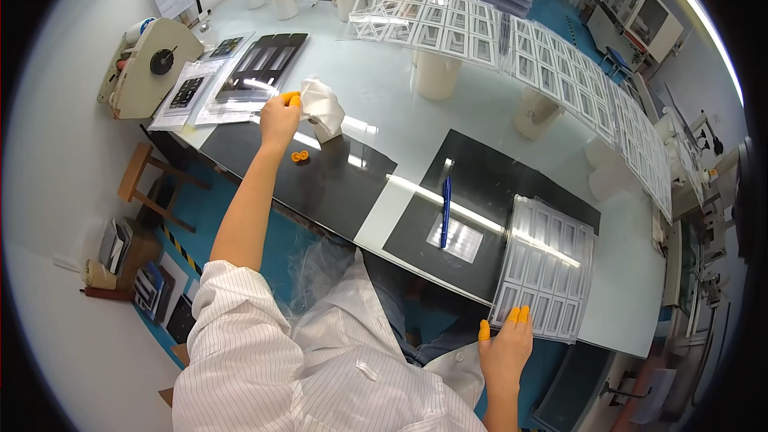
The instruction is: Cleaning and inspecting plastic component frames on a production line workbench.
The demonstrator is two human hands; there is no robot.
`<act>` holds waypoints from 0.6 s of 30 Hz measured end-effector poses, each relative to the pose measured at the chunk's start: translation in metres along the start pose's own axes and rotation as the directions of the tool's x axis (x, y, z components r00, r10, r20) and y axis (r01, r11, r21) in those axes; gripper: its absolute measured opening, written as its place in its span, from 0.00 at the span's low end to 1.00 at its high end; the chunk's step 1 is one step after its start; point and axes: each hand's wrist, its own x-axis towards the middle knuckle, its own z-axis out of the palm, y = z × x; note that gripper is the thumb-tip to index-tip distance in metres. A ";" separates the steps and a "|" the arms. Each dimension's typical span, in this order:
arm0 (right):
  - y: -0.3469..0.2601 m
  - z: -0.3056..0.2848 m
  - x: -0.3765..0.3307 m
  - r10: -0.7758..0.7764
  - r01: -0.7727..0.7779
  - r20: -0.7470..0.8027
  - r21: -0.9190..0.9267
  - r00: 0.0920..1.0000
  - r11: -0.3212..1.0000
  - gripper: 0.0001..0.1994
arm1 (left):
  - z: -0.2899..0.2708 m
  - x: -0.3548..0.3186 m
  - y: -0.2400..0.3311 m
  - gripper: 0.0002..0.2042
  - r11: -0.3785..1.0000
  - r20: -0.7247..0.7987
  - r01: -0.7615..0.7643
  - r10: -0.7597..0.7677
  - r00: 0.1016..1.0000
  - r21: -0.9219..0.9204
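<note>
My left hand (pixel 278 124), with orange finger cots on its fingertips, reaches over the far left of the table. Its fingers are pinched together at the left edge of a white wipe (pixel 322 101), which bulges up from a small white holder. Two rolled orange finger cots (pixel 300 157) lie just below that wrist. At the near right, my right hand (pixel 506 350) has its thumb apart and capped fingers stretched out. Those fingertips touch the near edge of a clear plastic tray (pixel 552 268) with rows of rectangular pockets. A blue pen (pixel 446 212) lies left of the tray.
Dark mats (pixel 472 164) cover parts of the pale table (pixel 380 112). Beyond them, pocketed plastic trays (pixel 448 24) rest on white tubs (pixel 436 74). A beige machine with a black knob (pixel 162 61) stands at the left, near dark sheets (pixel 264 64). Below is a wooden stool (pixel 144 172).
</note>
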 end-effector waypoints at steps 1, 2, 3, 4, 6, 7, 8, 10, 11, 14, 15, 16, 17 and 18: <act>-0.001 -0.001 0.000 0.010 -0.010 0.013 0.013 1.000 1.000 0.27 | 0.001 0.002 -0.004 0.17 1.000 -0.042 -0.024 0.023 0.999 -0.002; -0.001 0.000 0.000 0.007 -0.008 0.014 0.014 1.000 1.000 0.27 | 0.003 0.002 -0.007 0.17 1.000 -0.043 -0.022 0.022 0.999 0.001; -0.001 0.001 -0.001 0.003 -0.003 -0.001 0.006 1.000 1.000 0.27 | 0.006 0.001 -0.002 0.20 0.995 -0.077 -0.077 0.082 0.994 0.067; -0.001 0.002 -0.002 -0.002 0.002 -0.016 -0.002 1.000 1.000 0.27 | 0.009 -0.001 0.003 0.23 0.982 -0.108 -0.128 0.144 0.984 0.136; 0.000 0.000 -0.003 0.005 -0.005 0.019 -0.005 1.000 1.000 0.27 | 0.012 -0.008 0.018 0.27 0.972 -0.032 -0.152 0.161 0.986 0.180; 0.001 -0.001 -0.003 0.009 -0.009 0.052 -0.007 0.999 1.000 0.26 | 0.014 -0.011 0.025 0.31 0.959 0.039 -0.178 0.174 0.984 0.222; 0.002 0.000 -0.002 0.024 -0.023 0.056 -0.009 0.998 1.000 0.26 | 0.016 -0.013 0.030 0.31 0.958 0.052 -0.186 0.179 0.982 0.217; 0.005 0.000 -0.002 -0.017 0.017 0.012 -0.005 1.000 1.000 0.26 | 0.027 -0.018 0.046 0.37 0.961 0.196 -0.113 0.064 0.978 0.251; 0.004 -0.004 0.000 -0.026 0.027 0.046 -0.013 0.999 1.000 0.27 | 0.025 -0.020 0.052 0.39 0.969 0.258 -0.076 0.013 0.966 0.237; 0.007 -0.003 0.004 -0.036 0.037 -0.013 0.028 0.999 0.999 0.27 | 0.036 -0.009 0.026 0.32 0.982 0.296 -0.149 0.109 0.949 0.116; 0.007 -0.001 0.004 0.019 -0.019 -0.011 0.018 1.000 1.000 0.27 | 0.037 -0.006 0.018 0.30 0.977 0.299 -0.168 0.122 0.946 0.134; 0.008 0.001 0.004 -0.002 0.004 -0.047 0.032 0.999 0.999 0.27 | 0.033 -0.009 0.022 0.29 0.966 0.324 -0.225 0.174 0.930 0.126; 0.009 0.006 0.004 -0.022 0.025 -0.077 0.039 0.997 0.999 0.27 | 0.032 -0.009 0.020 0.28 0.962 0.400 -0.260 0.210 0.892 0.076; 0.010 0.007 0.003 0.037 -0.035 -0.072 0.030 0.997 0.999 0.27 | 0.029 -0.007 0.014 0.29 0.945 0.434 -0.322 0.266 0.861 0.059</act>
